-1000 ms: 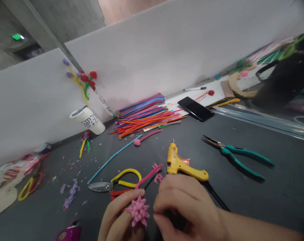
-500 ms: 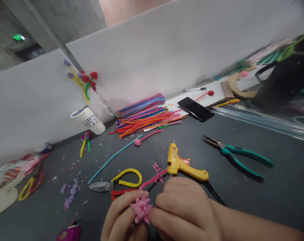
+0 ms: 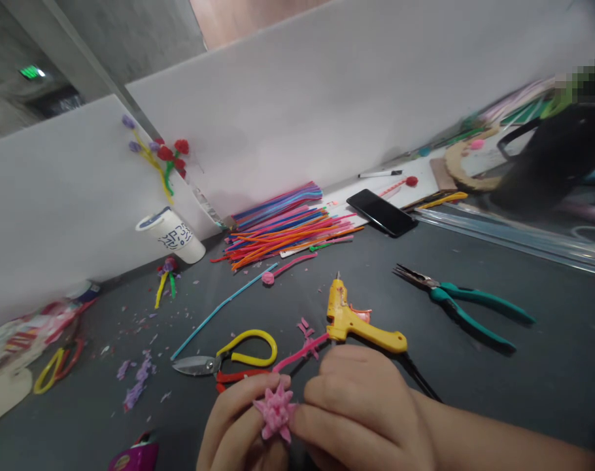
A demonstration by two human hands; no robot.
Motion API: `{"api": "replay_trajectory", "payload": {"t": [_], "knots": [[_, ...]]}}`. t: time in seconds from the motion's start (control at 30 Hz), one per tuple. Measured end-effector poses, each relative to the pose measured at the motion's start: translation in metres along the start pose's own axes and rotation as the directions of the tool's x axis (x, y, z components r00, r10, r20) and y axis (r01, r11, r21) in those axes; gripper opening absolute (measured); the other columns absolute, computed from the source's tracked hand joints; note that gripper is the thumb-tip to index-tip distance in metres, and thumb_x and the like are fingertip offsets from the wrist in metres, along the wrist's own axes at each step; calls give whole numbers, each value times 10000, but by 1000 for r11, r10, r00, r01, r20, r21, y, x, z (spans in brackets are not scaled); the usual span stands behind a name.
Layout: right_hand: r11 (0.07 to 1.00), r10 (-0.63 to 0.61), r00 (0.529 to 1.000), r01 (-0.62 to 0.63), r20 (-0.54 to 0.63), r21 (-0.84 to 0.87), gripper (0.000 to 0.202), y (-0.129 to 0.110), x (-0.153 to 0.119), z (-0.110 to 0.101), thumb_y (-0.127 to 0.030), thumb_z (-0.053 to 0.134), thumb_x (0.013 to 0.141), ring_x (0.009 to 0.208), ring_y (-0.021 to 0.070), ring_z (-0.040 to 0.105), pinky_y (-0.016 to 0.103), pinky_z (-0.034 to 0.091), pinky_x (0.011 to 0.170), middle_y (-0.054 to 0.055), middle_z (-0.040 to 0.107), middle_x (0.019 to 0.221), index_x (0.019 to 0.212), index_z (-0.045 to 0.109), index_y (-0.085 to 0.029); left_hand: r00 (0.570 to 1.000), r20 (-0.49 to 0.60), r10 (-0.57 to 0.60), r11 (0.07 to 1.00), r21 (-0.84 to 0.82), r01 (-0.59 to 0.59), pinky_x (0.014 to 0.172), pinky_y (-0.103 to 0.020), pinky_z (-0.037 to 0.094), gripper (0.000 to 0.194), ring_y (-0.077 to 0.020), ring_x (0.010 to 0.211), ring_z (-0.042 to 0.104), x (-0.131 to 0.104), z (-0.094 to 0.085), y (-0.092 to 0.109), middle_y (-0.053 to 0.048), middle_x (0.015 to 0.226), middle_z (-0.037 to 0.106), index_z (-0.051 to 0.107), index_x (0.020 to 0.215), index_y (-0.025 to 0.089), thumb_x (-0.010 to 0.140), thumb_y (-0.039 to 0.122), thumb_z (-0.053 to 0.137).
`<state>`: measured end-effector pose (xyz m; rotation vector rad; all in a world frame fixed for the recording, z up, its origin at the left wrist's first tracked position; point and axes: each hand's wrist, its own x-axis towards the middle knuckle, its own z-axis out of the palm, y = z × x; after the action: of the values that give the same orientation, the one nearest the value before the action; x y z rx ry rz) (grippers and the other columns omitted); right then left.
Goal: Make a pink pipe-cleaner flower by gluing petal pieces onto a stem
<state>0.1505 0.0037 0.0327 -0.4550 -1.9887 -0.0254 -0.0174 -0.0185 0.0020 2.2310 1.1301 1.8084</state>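
Both hands, left [image 3: 238,428] and right [image 3: 361,412], pinched pink pipe-cleaner flower [image 3: 274,412]; looked light, soft, crushable; pink stem [image 3: 300,353] likely safer grip.

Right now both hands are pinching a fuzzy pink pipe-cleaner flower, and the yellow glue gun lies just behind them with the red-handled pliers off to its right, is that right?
Not quite: the pliers have teal handles, not red, as the head view shows. The rest holds: left hand and right hand pinch the fuzzy pink pipe-cleaner flower, and the yellow glue gun lies just behind them.
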Motion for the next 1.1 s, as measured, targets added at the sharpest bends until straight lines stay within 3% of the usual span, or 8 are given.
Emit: {"api": "replay_trajectory", "payload": {"t": [0.2, 0.47, 0.6, 0.77, 0.9, 0.93, 1.0, 1.1], "knots": [[1000, -19, 1000, 18, -17, -18, 372, 1, 1, 1, -105, 347, 962, 473, 128, 420, 287, 280, 437, 15, 575, 561, 745, 649, -89, 921, 321, 222, 973, -10, -231, 690, -209, 579, 218, -154, 796, 699, 14, -19, -11, -67, 992, 682, 643, 964, 147, 768, 53, 651], [974, 223, 975, -222, -16, 47, 141, -7, -1, 1, -112, 506, 835, 500, 116, 510, 248, 396, 478, 5, 616, 592, 755, 619, -141, 998, 55, 42, 996, -77, -38, 644, -229, 583, 264, -168, 845, 685, 4, -8, -12, -58, 1028, 676, 651, 961, 154, 762, -9, 595], [909, 416, 905, -411, -92, 75, 119, -15, -5, 10, -105, 523, 795, 570, 114, 587, 222, 470, 593, -20, 654, 628, 770, 610, -183, 967, 237, 96, 994, -80, -79, 701, -250, 600, 356, -182, 844, 705, 10, -17, -19, -60, 1034, 698, 664, 1007, 178, 707, -14, 655], [859, 512, 851, -502, -120, 105, 126, -21, -8, 14, -110, 547, 767, 546, 105, 587, 195, 464, 590, -33, 647, 590, 733, 635, -193, 981, 183, 62, 995, -90, -46, 669, -272, 611, 322, -193, 797, 723, 16, -13, -18, -51, 982, 731, 696, 979, 213, 714, 30, 696], [855, 511, 856, -497, -76, 150, 129, -16, -4, 9, -109, 536, 763, 479, 72, 521, 166, 432, 558, -48, 596, 537, 688, 623, -168, 987, -50, -151, 964, -231, 135, 625, -210, 579, 188, -132, 678, 690, 14, 6, -6, 15, 757, 729, 727, 832, 221, 735, 63, 697], [850, 512, 858, -498, -48, 170, 134, -13, -2, 7, -103, 532, 763, 457, 61, 499, 155, 416, 533, -51, 587, 530, 675, 616, -161, 944, -8, -331, 908, -277, 316, 576, -188, 564, 124, -121, 634, 678, 14, 9, -3, 14, 711, 719, 727, 782, 212, 750, 97, 695], [813, 550, 835, -537, 6, 227, 147, -6, 0, 4, -93, 528, 772, 424, 41, 468, 130, 381, 479, -57, 577, 521, 662, 604, -155, 685, 150, -713, 589, -403, 701, 440, -148, 501, 37, -77, 461, 603, 18, 13, 0, 20, 632, 689, 705, 725, 184, 762, 182, 704], [713, 649, 756, -642, 79, 283, 158, 4, 0, 4, -100, 520, 798, 429, 40, 472, 115, 359, 447, -62, 571, 527, 671, 588, -163, 321, 405, -856, 131, -432, 893, 374, -125, 438, 145, -71, 424, 568, 26, 13, -1, 4, 575, 658, 681, 701, 129, 683, 241, 772]]}}
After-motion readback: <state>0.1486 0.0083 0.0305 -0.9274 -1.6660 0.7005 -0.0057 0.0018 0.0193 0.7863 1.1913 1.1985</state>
